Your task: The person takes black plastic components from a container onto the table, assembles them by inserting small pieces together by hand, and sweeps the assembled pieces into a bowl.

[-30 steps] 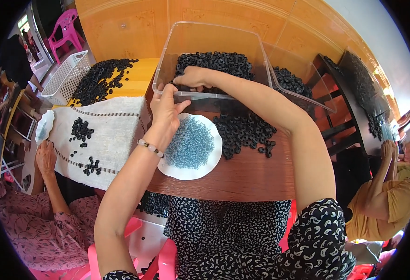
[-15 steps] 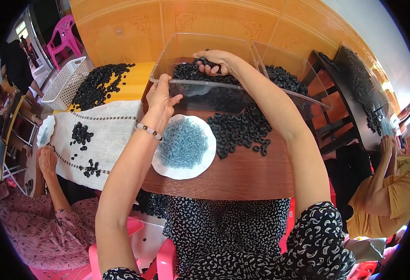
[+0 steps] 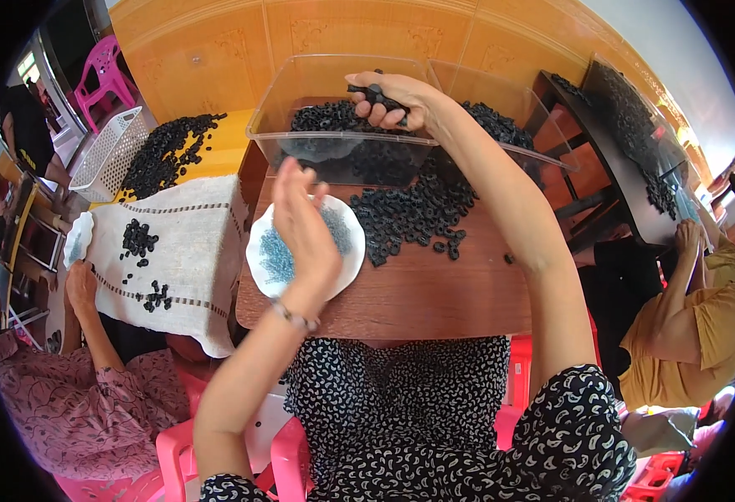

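Lifted clear of the bin since half a second ago, the right hand (image 3: 388,99) now rides above the clear plastic bin (image 3: 334,155), its fingers pinched around a small clump of black rubber rings (image 3: 373,90) scooped from the heap inside. The left hand (image 3: 305,226), which a moment back rested against the bin's near wall, has dropped away and hangs over the white plate (image 3: 259,268), palm turned inward, fingers loosely spread and holding nothing.

The held rings sit at the far edge of the scene, directly beyond the plate and slightly to its right; the right hand is the one that has them, and the plate lies nearer the body, below and left of that grip. The clump is too tangled to show a clear long axis.

Small blue beads (image 3: 280,255) fill the plate's middle, partly screened by the left hand. Just right of the plate, a loose pile of black rings (image 3: 409,213) spreads across the brown wooden table (image 3: 434,293), reaching up to the bin's wall. A second clear bin (image 3: 510,117) stands touching the first on the right, also holding black rings.

To the left, a cloth-covered table (image 3: 183,226) carries small scatters of rings, a neighbour's hand (image 3: 80,284) resting at its edge. Another person in a yellow shirt (image 3: 702,326) sits at the right.
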The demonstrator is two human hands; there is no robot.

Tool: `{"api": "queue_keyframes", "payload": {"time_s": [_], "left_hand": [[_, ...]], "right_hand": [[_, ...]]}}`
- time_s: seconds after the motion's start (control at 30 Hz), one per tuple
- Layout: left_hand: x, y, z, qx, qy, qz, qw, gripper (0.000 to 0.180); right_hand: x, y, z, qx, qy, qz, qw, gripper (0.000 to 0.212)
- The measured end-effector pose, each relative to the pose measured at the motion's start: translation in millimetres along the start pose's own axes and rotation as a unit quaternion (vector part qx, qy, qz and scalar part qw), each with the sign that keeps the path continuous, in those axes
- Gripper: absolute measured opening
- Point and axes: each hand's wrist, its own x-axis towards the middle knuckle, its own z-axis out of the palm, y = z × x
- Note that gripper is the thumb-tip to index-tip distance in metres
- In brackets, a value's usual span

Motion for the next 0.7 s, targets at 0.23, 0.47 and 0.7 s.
{"api": "queue_keyframes", "payload": {"time_s": [0.23,0.47,0.7], "left_hand": [[-123,-44,19,-0.12,-0.064,-0.234,0.963,0.056],[-134,-102,20,-0.119,-0.042,-0.192,0.973,0.064],[-125,-116,32,-0.098,-0.074,-0.128,0.984,0.065]], "right_hand": [[-97,68,-1,-0.061,0.064,-0.005,0.996,0.039],[-138,202,5,-0.237,0.212,-0.091,0.944,0.049],[-140,252,18,-0.294,0.353,-0.235,0.857,0.04]]}}
